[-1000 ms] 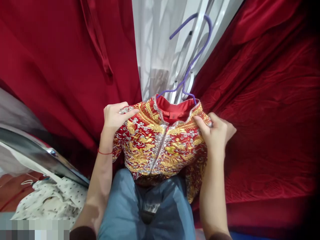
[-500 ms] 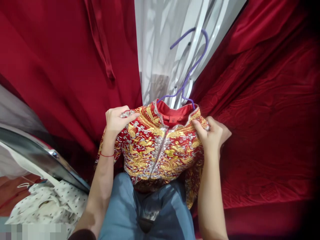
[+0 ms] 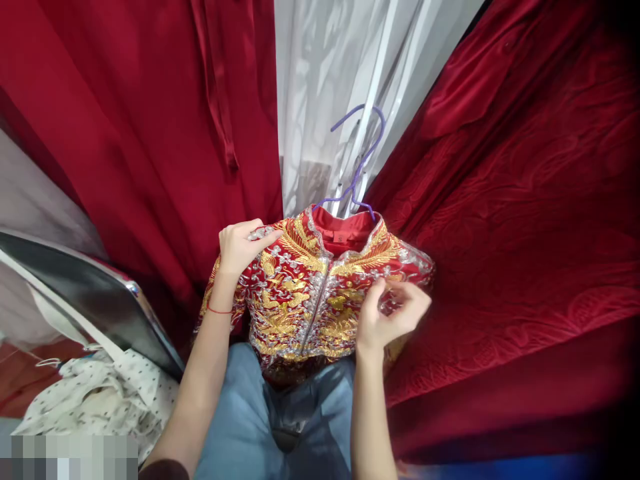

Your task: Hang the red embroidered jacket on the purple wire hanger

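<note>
A red jacket (image 3: 300, 293) with gold and silver embroidery hangs on a purple hanger (image 3: 357, 163), its lower half resting over my knees in blue jeans (image 3: 250, 413). My left hand (image 3: 239, 245) grips the jacket's left shoulder, thumb on the embroidery. My right hand (image 3: 387, 317) hovers in front of the jacket's right chest with fingers loosely spread, holding nothing. The hanger's hook points up in front of a white sheer curtain (image 3: 325, 100).
Red curtains (image 3: 125, 133) hang at the left and heavy red patterned fabric (image 3: 525, 200) fills the right. A mirror with a silver frame (image 3: 100, 293) leans at the lower left, above a white dotted cloth (image 3: 100, 400).
My right hand has let go of the jacket's right shoulder and moved down and left in front of its chest. The hanger and jacket have shifted slightly left. The left hand keeps its grip.
</note>
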`<state>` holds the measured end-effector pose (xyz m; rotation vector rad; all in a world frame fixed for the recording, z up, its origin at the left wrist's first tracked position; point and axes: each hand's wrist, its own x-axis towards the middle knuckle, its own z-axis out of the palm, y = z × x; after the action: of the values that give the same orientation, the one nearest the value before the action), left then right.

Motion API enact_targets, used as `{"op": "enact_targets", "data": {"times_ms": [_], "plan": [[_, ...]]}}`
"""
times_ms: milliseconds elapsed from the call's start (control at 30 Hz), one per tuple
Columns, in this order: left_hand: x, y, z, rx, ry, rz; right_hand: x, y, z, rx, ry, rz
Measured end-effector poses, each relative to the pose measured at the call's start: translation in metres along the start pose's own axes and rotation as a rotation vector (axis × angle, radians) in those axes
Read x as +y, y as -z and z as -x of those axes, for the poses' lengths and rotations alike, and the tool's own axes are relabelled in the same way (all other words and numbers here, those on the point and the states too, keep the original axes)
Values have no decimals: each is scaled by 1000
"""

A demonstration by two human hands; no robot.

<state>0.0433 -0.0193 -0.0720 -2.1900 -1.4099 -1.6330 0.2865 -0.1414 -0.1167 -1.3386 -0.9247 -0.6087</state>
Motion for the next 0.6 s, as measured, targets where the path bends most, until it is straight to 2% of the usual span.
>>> {"op": "enact_targets", "data": {"times_ms": [133, 233, 333, 600], "plan": [[3, 3, 3, 13, 17, -28, -30, -3, 18, -465, -382, -366], [5, 6, 6, 13, 22, -48, -41, -12, 17, -667, -571, -543], [8, 8, 8, 23, 14, -53, -45, -18, 13, -727, -647, -635], [9, 7, 9, 29, 24, -76, -40, -29, 23, -690, -754, -827]]}}
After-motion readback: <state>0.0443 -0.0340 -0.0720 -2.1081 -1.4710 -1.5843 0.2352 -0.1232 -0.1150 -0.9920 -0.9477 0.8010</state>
